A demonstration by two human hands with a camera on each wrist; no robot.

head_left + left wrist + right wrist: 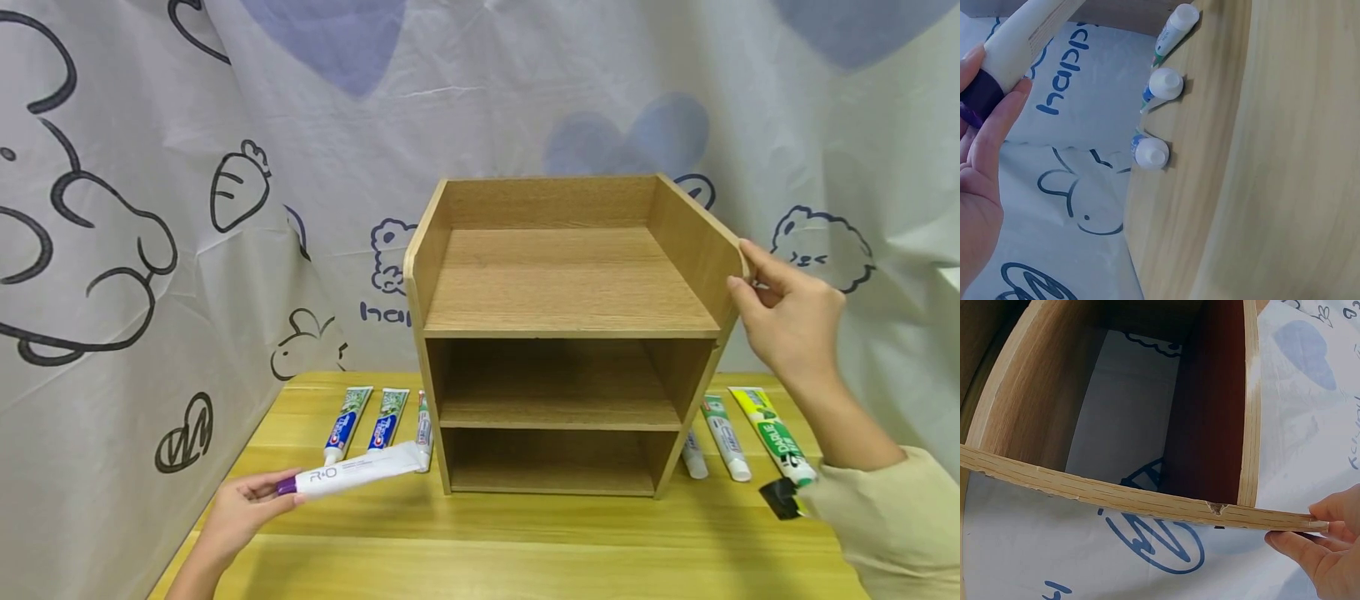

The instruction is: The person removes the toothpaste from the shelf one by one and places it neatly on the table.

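Observation:
My left hand [238,515] grips a white toothpaste tube [363,469] by its purple cap end, the flat end pointing right toward the shelf. In the left wrist view the fingers wrap the purple cap [980,97]. A wooden shelf [573,329] with an open top and two compartments below stands on the table. My right hand [798,312] pinches the upper front corner of its right side panel [701,242]. The right wrist view shows thumb and fingers on either side of the panel edge [1147,501].
Left of the shelf lie two blue-green toothpaste tubes [347,423] and another tube [424,429] against it. To its right are a white tube [693,457], a green-topped tube [725,437] and a yellow-green tube [772,433], near a black object [780,498]. A printed curtain [480,100] hangs behind the wooden table [480,542].

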